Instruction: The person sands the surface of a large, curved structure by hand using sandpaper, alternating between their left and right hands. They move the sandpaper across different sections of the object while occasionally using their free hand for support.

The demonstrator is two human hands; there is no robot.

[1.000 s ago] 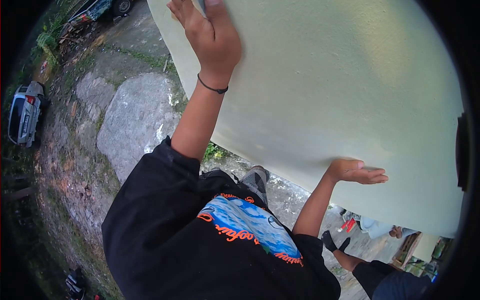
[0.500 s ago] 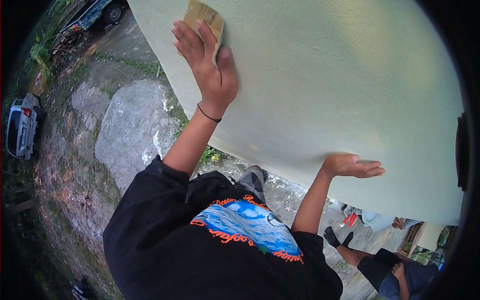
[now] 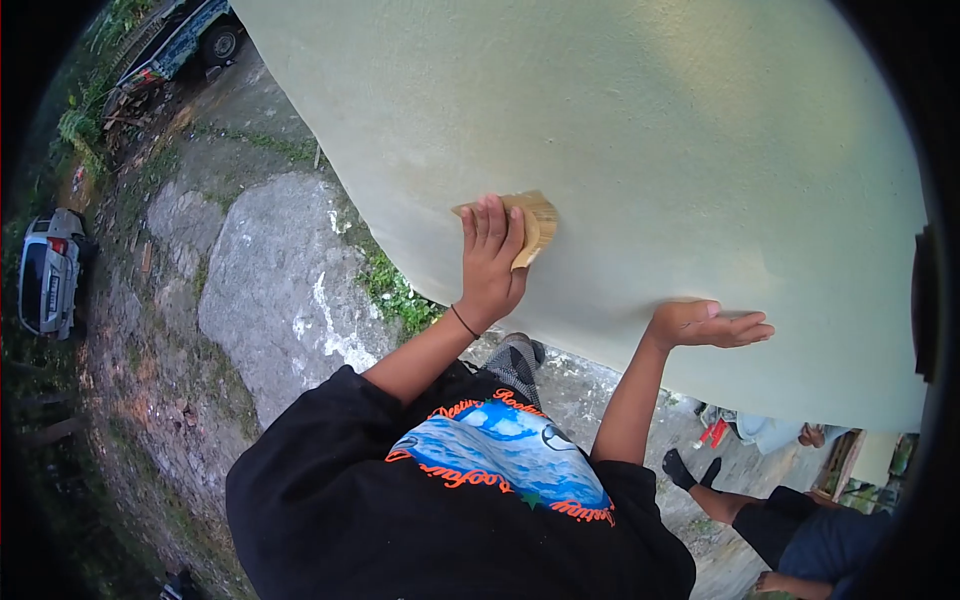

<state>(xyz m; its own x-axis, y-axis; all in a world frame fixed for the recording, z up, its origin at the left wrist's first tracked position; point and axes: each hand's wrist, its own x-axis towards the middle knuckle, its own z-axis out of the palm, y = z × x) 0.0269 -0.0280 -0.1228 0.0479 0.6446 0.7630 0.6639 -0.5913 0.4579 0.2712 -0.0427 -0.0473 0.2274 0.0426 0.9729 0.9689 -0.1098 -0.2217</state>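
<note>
A pale green wall (image 3: 650, 150) fills the upper right of the view. Pressed against its surface, a bent yellowish sheet like sandpaper (image 3: 540, 222) lies under the fingers of my left hand (image 3: 492, 265), which has a thin dark band at the wrist. My right hand (image 3: 708, 325) rests its edge on the wall lower down, palm turned up and fingers stretched out, holding nothing.
Another person (image 3: 800, 535) sits at the lower right, near a red object (image 3: 715, 432) on the ground. A silver car (image 3: 50, 275) stands far left, a blue truck (image 3: 185, 45) upper left. Rough concrete (image 3: 275, 270) lies beside the wall.
My left hand has slid down and to the right along the wall with the yellowish sheet. My right hand has barely moved.
</note>
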